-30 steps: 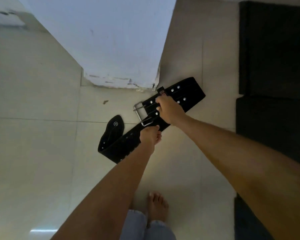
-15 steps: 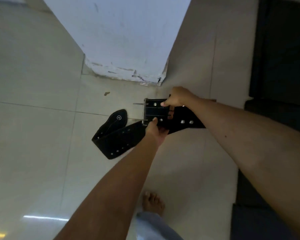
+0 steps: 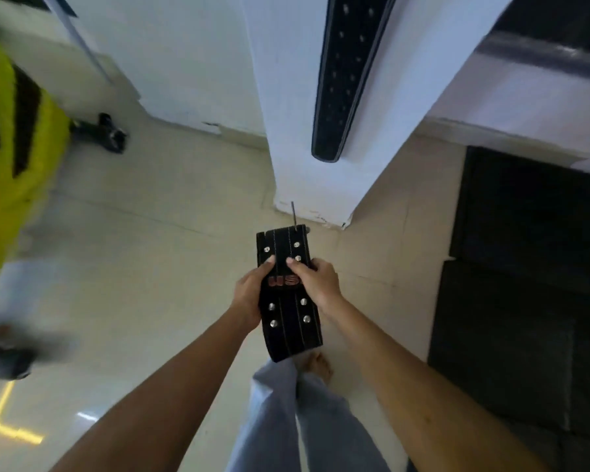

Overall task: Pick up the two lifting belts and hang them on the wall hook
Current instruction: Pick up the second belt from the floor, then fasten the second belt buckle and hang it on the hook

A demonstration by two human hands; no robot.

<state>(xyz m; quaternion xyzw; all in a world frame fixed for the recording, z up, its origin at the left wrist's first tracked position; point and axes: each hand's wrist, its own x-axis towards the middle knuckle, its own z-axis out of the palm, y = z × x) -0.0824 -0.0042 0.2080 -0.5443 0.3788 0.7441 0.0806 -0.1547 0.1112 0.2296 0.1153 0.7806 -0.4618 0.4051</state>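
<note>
A black lifting belt (image 3: 288, 311) with silver rivets and red lettering is held up in front of me, its buckle end pointing toward the pillar and its tail hanging down near my legs. My left hand (image 3: 249, 296) grips its left edge and my right hand (image 3: 315, 284) grips its right edge, thumbs on top. A second black belt (image 3: 346, 76) with punched holes hangs down the white pillar (image 3: 280, 114). The hook that bears it is out of the frame.
A yellow and black object (image 3: 17, 131) fills the left edge, blurred. A small dark item (image 3: 109, 134) lies on the tiled floor by the wall. Black floor mats (image 3: 525, 284) cover the right side. My bare foot (image 3: 319, 366) shows below the belt.
The belt has come off the floor and now hangs upright between both hands. The view has tilted up, bringing the hanging belt on the pillar into sight.
</note>
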